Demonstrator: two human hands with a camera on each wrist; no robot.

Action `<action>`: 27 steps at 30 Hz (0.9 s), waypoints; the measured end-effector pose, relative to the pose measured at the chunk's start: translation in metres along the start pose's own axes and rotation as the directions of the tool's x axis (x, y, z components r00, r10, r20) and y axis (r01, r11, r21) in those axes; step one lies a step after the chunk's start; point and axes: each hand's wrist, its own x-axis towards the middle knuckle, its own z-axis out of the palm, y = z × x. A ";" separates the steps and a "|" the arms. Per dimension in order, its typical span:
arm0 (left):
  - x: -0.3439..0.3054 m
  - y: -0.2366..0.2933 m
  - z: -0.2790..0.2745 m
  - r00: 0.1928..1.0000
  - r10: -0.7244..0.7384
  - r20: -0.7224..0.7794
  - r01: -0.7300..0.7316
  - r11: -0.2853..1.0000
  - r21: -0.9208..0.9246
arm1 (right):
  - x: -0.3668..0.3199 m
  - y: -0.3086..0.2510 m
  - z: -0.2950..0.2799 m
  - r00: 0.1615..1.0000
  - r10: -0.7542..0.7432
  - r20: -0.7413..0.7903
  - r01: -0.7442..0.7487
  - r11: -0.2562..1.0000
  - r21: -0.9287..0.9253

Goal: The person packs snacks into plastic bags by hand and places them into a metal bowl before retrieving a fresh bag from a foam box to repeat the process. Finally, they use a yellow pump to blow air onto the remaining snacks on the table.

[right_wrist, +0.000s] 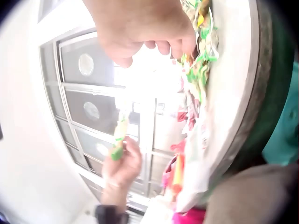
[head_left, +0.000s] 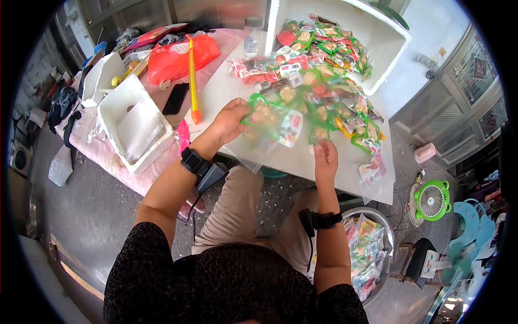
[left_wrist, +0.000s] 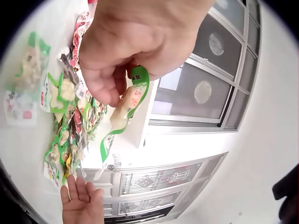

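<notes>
My left hand [head_left: 237,120] pinches a green-edged clear snack packet [head_left: 272,120] and lifts it just above the white table [head_left: 226,89]. In the left wrist view the left hand's fingers [left_wrist: 110,88] grip the packet [left_wrist: 127,106] by its top so that it hangs down. My right hand [head_left: 325,154] hovers open at the table's near edge, holding nothing, its fingertips beside the pile of snack packets [head_left: 324,86]. The left wrist view shows the right hand [left_wrist: 81,200] palm up. In the right wrist view the right hand [right_wrist: 159,44] sits next to green packets [right_wrist: 202,51].
An open white foam box [head_left: 386,40] stands at the table's far end, another foam box [head_left: 135,127] to the left. A phone [head_left: 175,98], yellow stick [head_left: 192,75], red bag [head_left: 178,56] and bottle [head_left: 252,35] lie nearby. A metal basin [head_left: 377,218] of packets and a green fan [head_left: 433,200] are on the floor.
</notes>
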 end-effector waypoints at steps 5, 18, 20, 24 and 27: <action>-0.044 -0.040 0.035 0.992 -0.101 0.079 0.111 0.984 -0.140 | -0.033 -0.024 0.015 0.793 0.209 0.573 -0.586 0.521 0.621; -0.043 -0.110 0.008 0.929 0.351 0.118 -0.093 -0.089 0.992 | -0.051 0.026 -0.009 0.907 0.354 0.226 -0.399 0.555 0.730; -0.037 -0.113 0.007 0.946 0.318 0.068 -0.058 -0.039 0.998 | -0.052 0.027 -0.001 0.906 0.370 0.208 -0.392 0.543 0.743; -0.030 -0.115 0.003 0.918 0.388 0.080 -0.150 0.154 0.977 | -0.053 0.029 0.015 0.909 0.332 0.252 -0.396 0.501 0.770; -0.025 -0.119 -0.002 0.885 0.450 0.117 -0.219 0.181 0.959 | -0.052 0.031 0.027 0.894 0.337 0.296 -0.433 0.478 0.764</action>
